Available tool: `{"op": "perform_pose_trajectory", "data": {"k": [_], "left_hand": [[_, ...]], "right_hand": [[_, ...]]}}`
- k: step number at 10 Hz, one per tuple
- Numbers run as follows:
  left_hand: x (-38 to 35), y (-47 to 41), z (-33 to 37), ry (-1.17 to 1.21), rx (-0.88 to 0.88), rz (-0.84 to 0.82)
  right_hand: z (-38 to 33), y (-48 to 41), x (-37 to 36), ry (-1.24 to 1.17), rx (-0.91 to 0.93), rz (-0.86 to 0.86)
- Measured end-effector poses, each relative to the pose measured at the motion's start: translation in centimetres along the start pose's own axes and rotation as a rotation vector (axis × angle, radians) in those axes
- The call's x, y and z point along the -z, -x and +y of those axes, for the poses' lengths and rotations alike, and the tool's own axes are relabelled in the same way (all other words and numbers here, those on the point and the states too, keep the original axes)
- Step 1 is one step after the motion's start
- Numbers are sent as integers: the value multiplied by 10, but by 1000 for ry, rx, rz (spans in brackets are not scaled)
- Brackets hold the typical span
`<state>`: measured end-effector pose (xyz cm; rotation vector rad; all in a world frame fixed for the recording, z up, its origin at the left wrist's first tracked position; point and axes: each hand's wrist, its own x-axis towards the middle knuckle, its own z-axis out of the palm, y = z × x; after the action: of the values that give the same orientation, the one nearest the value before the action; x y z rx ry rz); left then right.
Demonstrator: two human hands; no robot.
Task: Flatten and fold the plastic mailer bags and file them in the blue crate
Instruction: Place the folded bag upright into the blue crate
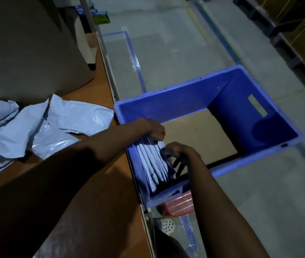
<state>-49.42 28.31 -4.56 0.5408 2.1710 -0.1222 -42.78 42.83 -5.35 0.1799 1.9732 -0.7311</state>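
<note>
Mailers (153,161), folded flat, stand on edge in a tight row between my two sets of fingers. My left hand (155,130) has its fingers curled over the top edges at the far end of the row, gripping them. My right hand (180,150) sits at the near-right side, knuckles bent, with its fingers (178,164) reaching down over the face of the outermost bag and clamping the row from that side. So both hands are closed on the mailers.

The row leans against the crate (185,94) wall that lies just left of my fingers, at the end nearest the tabletop (103,175). To the right of my fingers a brown cardboard sheet (203,135) covers the crate's bottom, and a handle slot (257,106) is cut in the far right wall.

Left of my left hand, across the crate rim, loose bags (54,127) lie crumpled and overlapping on the tabletop, well apart from the filed row. Beyond them stands a big cardboard box (26,43).

Below my right forearm, a red stool (179,203) shows under the crate's near corner, and a white perforated shoe (166,224) is just beneath that. Past the crate is grey floor (166,43) marked with blue tape (133,51).
</note>
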Motion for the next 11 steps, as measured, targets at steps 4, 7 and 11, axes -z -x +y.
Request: {"op": "perform_pose_trajectory", "data": {"k": [4, 7, 11], "left_hand": [[16, 72, -2, 241, -173, 520], [-81, 216, -40, 562, -20, 1257], [-309, 329, -58, 438, 426, 1548]], "right_hand": [[0, 36, 10, -86, 192, 405], [-24, 111, -54, -177, 701, 803], [-98, 132, -259, 154, 1120, 856]]}}
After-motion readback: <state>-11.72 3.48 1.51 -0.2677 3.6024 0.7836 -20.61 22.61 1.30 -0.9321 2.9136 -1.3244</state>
